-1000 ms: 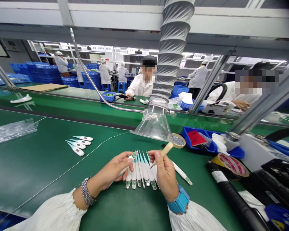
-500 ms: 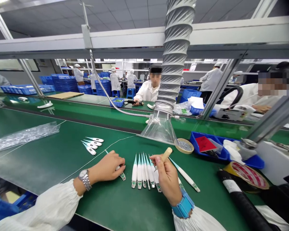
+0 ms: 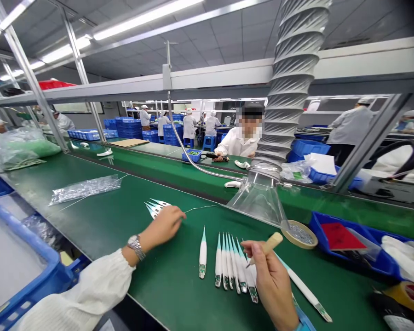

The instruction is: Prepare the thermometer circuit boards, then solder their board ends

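My left hand (image 3: 163, 225) reaches out to the left, fingers bent over the near ends of a small group of white and teal thermometers (image 3: 156, 206) on the green mat; what it grips is hidden. My right hand (image 3: 272, 285) pinches a wooden-handled tool (image 3: 267, 246), tip pointing down at a row of several thermometers (image 3: 232, 262) lying side by side. One thermometer (image 3: 203, 253) lies alone just left of the row. A longer one (image 3: 303, 289) lies slanted on the right.
A clear funnel hood (image 3: 258, 202) hangs from a ribbed duct (image 3: 290, 92) behind the row. A round dish of small parts (image 3: 298, 233) and a blue tray (image 3: 372, 262) sit right. Plastic bags (image 3: 86, 188) and a blue crate (image 3: 37, 285) lie left. A person (image 3: 238, 140) works opposite.
My left hand laid a thermometer down beside the row, then moved left to the far group. My right hand kept the tool over the row. The view swung left and up.
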The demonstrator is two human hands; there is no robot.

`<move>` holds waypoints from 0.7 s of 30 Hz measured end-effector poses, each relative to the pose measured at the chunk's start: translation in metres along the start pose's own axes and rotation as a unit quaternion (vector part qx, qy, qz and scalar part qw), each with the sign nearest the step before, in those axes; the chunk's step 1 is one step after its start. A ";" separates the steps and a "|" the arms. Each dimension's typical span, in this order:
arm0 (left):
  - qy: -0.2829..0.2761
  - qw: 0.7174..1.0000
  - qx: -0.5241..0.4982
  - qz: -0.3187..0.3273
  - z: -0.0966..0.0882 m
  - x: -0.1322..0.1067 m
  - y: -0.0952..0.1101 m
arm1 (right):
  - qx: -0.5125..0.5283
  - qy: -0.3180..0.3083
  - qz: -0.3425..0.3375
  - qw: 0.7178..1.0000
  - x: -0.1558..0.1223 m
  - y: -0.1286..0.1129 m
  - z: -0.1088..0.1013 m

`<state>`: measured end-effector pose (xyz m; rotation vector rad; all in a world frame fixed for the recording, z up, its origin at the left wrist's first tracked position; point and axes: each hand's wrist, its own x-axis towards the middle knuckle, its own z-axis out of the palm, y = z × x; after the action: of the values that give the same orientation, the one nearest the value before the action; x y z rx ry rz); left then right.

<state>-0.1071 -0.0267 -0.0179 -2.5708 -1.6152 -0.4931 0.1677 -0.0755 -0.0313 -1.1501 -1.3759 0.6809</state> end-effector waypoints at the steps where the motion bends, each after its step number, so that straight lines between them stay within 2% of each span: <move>1: -0.006 1.000 0.016 -0.027 -0.004 -0.005 -0.016 | 0.004 0.000 0.001 1.000 -0.001 -0.001 0.000; 4: -0.039 0.996 0.050 -0.069 -0.009 -0.017 -0.053 | 0.008 -0.015 -0.005 1.000 -0.002 -0.005 0.000; 8: -0.061 0.993 0.063 -0.076 -0.008 -0.024 -0.069 | -0.009 -0.012 -0.006 1.000 -0.003 -0.014 0.000; 12: -0.058 0.995 0.043 -0.075 -0.011 -0.023 -0.065 | 0.012 -0.016 0.065 0.998 -0.004 -0.015 0.001; 14: -0.045 0.996 0.027 -0.073 -0.013 -0.022 -0.055 | 0.033 -0.027 0.078 0.996 -0.004 -0.012 0.002; 16: -0.021 0.995 -0.047 -0.081 -0.014 -0.020 -0.037 | 0.044 -0.037 0.067 0.996 -0.004 -0.007 0.003; 17: -0.012 0.988 -0.125 -0.092 -0.014 -0.019 -0.025 | 0.043 -0.044 0.056 0.997 -0.004 -0.005 0.004; 18: -0.022 0.969 -0.222 -0.108 -0.013 -0.018 -0.012 | 0.038 -0.052 0.042 0.997 -0.003 -0.003 0.005; 20: -0.091 0.897 -0.410 -0.137 -0.009 -0.013 0.013 | 0.019 -0.065 0.011 0.998 -0.002 -0.002 0.007; 21: -0.128 0.861 -0.470 -0.149 -0.006 -0.010 0.024 | 0.006 -0.069 -0.003 0.998 -0.002 -0.002 0.007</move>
<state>-0.0911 -0.0476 -0.0124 -3.1050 -2.3191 -1.2964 0.1602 -0.0762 -0.0318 -1.1046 -1.4893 0.7754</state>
